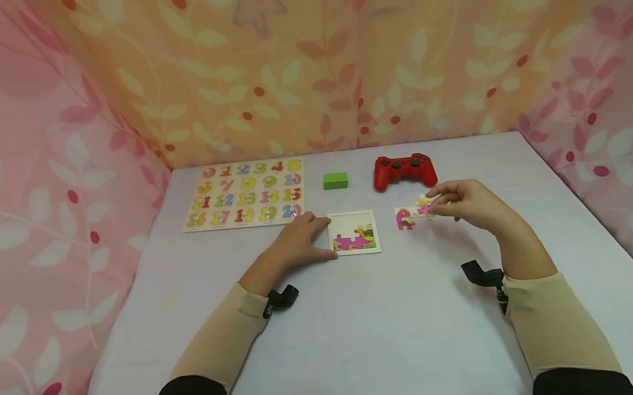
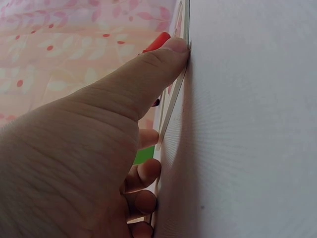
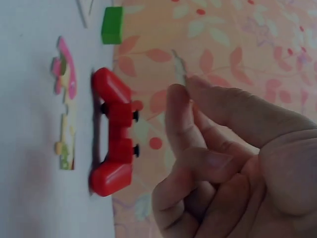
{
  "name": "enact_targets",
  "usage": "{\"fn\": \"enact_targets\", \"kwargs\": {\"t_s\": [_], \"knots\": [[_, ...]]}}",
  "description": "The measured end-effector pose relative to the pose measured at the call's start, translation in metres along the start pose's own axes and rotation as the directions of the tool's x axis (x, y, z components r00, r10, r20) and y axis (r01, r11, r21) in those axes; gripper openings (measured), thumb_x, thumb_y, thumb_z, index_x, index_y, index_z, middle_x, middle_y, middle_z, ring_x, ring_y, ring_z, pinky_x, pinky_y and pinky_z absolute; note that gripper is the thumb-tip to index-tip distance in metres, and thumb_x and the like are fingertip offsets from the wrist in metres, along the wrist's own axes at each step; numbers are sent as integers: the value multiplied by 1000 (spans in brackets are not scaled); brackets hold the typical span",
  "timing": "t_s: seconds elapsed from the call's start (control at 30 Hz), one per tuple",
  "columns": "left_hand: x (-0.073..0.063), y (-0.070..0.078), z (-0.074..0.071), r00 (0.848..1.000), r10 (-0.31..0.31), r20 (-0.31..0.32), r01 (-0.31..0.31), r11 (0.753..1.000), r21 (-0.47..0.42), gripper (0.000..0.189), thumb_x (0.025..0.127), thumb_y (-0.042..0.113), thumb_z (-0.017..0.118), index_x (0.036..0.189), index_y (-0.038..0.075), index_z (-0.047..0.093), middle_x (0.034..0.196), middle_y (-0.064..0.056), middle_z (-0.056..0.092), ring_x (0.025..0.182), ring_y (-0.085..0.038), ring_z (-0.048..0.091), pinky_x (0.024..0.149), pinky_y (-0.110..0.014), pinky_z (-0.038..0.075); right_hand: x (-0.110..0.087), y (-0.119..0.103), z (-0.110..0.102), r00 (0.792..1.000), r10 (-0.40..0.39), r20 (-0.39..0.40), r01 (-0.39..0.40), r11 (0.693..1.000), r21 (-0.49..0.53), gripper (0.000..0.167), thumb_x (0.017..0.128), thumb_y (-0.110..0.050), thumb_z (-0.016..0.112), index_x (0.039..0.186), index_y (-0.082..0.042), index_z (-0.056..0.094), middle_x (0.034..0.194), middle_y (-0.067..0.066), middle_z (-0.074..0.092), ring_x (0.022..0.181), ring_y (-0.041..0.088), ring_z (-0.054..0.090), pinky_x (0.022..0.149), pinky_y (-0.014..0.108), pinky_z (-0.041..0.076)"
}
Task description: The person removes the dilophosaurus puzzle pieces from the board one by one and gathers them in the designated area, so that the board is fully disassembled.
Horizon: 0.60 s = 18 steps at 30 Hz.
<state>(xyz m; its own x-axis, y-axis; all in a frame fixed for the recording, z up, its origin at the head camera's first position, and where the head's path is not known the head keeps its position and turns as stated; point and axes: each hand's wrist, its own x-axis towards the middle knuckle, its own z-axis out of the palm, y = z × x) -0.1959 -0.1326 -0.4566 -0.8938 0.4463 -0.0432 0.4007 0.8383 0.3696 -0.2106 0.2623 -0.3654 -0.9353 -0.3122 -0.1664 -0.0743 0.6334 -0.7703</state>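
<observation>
Apparently a fitting step, mid-puzzle: R hand (image 1: 467, 204) pinches a thin pc (image 3: 179, 67) btwn thumb & fingertip, up off the tabletop (image 1: 385, 312) nr the loose pcs (image 1: 404, 218); L hand (image 1: 296, 241), thumb & forefinger spread, touches L edge of the part-filled frame (image 1: 342, 224), prob. to steady it. Next move likely calls for turning pc to suit the bare space, then pressing flat.
</observation>
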Motion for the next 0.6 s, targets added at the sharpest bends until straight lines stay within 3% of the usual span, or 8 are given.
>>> {"fn": "enact_targets", "kwargs": {"t_s": [0.13,0.37,0.6], "knots": [[0,-2,0,1000,8,-3,-8,1000,-13,93,75,69,80,152,23,52,113,3,50,95,-14,46,79,-31,43,8,12,5,998,42,46,-40,998,-42,41,93,-23,78,126,-1,68,97,8,72,83,26,59,67,34,50],[-3,-2,-4,1000,11,-7,-11,999,-33,93,76,66,82,152,22,52,113,2,51,95,-15,46,79,-32,42,26,31,23,997,48,61,-43,995,-88,37,90,-17,80,120,3,71,89,3,68,74,15,52,63,27,43],[-2,0,-4,1000,19,3,-19,999,-27,93,77,67,80,152,22,51,115,2,50,96,-15,46,81,-32,43,27,35,29,998,55,27,-48,974,-221,32,90,-17,78,115,2,73,92,5,69,86,23,55,75,34,43]]}}
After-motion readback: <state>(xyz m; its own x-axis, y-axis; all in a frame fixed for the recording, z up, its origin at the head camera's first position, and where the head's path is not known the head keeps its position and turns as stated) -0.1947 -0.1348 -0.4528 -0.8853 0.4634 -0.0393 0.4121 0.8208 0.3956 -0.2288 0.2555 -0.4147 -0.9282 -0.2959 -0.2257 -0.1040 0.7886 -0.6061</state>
